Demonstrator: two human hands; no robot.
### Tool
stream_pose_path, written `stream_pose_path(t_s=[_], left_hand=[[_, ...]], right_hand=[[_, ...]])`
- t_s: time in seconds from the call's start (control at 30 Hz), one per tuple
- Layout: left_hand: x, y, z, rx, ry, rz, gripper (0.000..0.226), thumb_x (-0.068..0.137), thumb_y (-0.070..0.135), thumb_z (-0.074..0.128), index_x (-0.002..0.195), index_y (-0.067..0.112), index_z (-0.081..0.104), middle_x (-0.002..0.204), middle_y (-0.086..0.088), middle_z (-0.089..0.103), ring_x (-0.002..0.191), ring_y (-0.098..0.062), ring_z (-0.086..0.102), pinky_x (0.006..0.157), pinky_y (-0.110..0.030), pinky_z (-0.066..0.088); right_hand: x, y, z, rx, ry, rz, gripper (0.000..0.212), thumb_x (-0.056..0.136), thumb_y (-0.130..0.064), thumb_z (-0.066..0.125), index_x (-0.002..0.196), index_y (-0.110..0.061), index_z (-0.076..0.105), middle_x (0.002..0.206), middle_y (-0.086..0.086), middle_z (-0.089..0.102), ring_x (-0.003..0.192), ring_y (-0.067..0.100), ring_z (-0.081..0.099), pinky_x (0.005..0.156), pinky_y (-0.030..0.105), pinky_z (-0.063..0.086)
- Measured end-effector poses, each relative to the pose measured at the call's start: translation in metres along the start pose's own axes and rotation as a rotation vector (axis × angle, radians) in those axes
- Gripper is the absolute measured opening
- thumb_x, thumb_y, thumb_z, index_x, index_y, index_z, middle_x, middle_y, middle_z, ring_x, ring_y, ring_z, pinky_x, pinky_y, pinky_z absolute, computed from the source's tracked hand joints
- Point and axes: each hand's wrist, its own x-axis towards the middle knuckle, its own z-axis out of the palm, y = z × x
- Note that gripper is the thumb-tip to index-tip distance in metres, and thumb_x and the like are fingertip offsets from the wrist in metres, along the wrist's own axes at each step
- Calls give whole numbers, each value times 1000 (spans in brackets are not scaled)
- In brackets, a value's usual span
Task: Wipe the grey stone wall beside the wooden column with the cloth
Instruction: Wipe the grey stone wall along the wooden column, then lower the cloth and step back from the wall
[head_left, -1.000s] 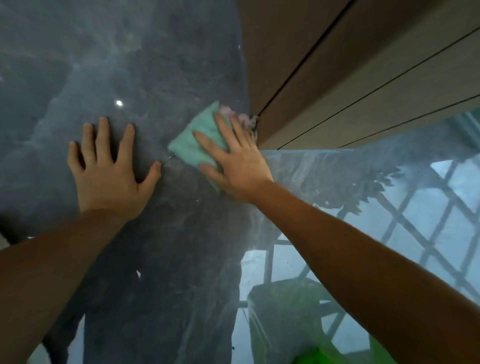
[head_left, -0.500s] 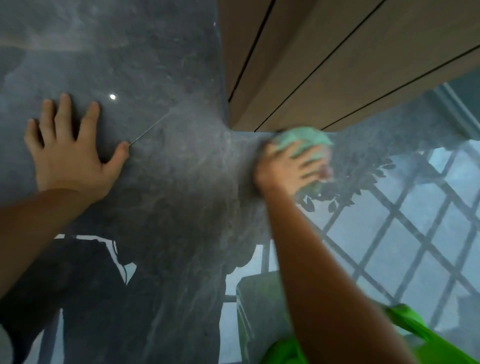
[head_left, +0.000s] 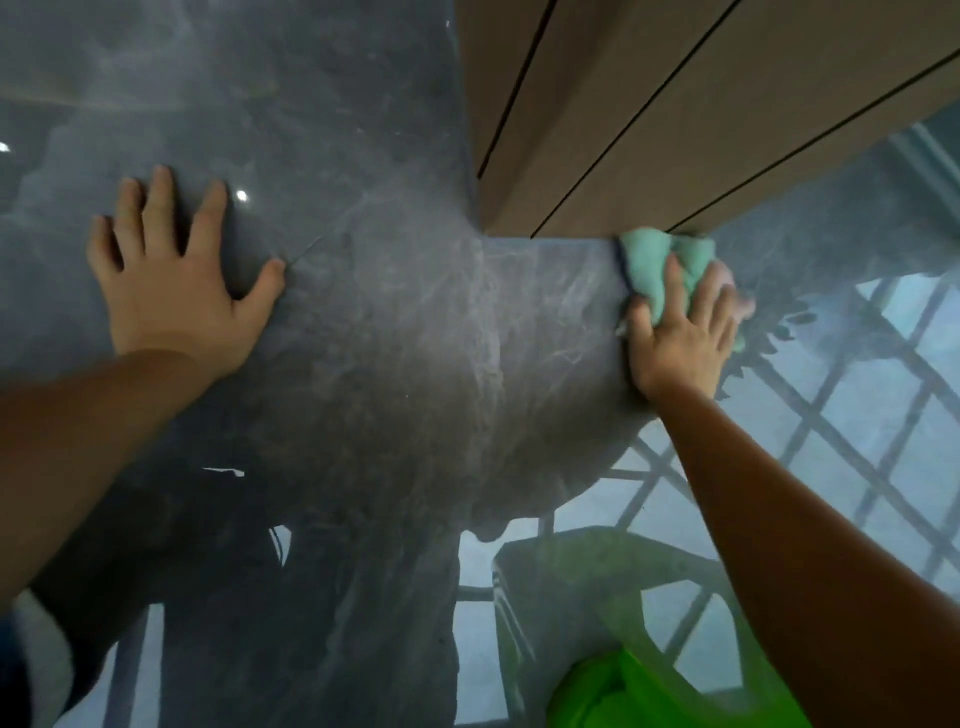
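A polished grey stone wall (head_left: 395, 332) fills the view, glossy and full of reflections. The wooden column (head_left: 675, 104), brown panels with dark grooves, meets it at upper right. My right hand (head_left: 680, 338) presses a bunched mint-green cloth (head_left: 660, 265) flat against the stone just below the column's lower edge, fingers spread over it. My left hand (head_left: 176, 280) lies flat on the stone at the left, fingers apart, holding nothing.
A bright green plastic object (head_left: 649, 691) shows at the bottom, right of centre, its reflection above it in the stone. A window grid and leaves are reflected at the right. A thin hairline joint (head_left: 306, 249) runs by my left thumb.
My right hand has slid the cloth to the right along the column's lower edge, away from the corner. The left hand stays planted on the stone; the view has shifted.
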Motion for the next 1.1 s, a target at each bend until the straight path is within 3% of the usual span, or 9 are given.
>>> stream_pose_path(t_s=[0.17,0.27,0.37,0.43,0.5,0.57,0.77,1.0,1.1], left_hand=[[-4,0,-2,57,-79,-12,81,88,74,28,154,27,25,165,-20,18,152,-42,14,119,-61,10],[13,11,-25,88,-330,-106,94,77,85,25,155,32,19,168,-17,8,154,-40,6,121,-59,5],[17,50,-77,-216,-721,-308,97,71,89,30,153,36,30,168,-8,19,154,-33,17,124,-52,12],[-3,79,-139,-621,-1006,-589,81,77,84,39,136,32,54,143,-10,55,131,-33,53,110,-46,39],[-46,95,-215,-914,-1244,-883,52,77,75,54,95,27,65,81,-7,66,72,-24,65,72,-34,51],[-86,100,-291,-1048,-1258,-1024,43,81,65,60,75,23,60,54,-2,51,48,-16,45,49,-22,38],[-187,70,-420,-703,-1001,-1157,21,94,38,54,94,16,54,80,-3,51,58,-16,45,52,-21,35],[-357,46,-313,-584,-978,-1257,23,87,25,65,107,17,59,88,-8,58,79,-26,59,73,-39,57],[-400,35,-228,-527,-898,-1253,72,79,30,76,140,22,38,126,-12,56,103,-30,62,68,-40,60]], right_hand=[[-25,-56,2,170,-62,421,71,89,-64,24,153,-39,5,165,11,-4,149,41,-7,117,57,-6],[-66,-110,-10,145,-190,360,77,84,-65,41,151,-43,10,165,10,-5,147,43,-6,117,63,1],[-112,-168,-65,676,-669,126,45,84,-18,63,129,-21,59,141,16,45,124,34,46,103,51,43],[-153,-203,-129,1106,-1034,151,23,84,11,49,92,1,69,92,17,64,76,21,63,66,31,56],[-193,-227,-196,1210,-1155,212,25,83,19,42,84,5,63,75,17,59,61,23,58,52,29,52],[-234,-235,-267,1225,-1173,255,25,86,15,41,96,4,61,75,18,57,61,29,56,63,40,53],[-353,-155,-407,1216,-1338,411,21,94,-8,47,93,-11,67,85,11,68,69,22,61,63,28,50],[-453,-65,-312,1110,-1176,883,22,99,-8,43,113,-10,60,99,14,67,77,30,63,65,34,53],[-470,-67,-226,1044,-1150,1009,23,99,-4,44,118,-7,56,109,15,59,97,33,60,84,42,53]])
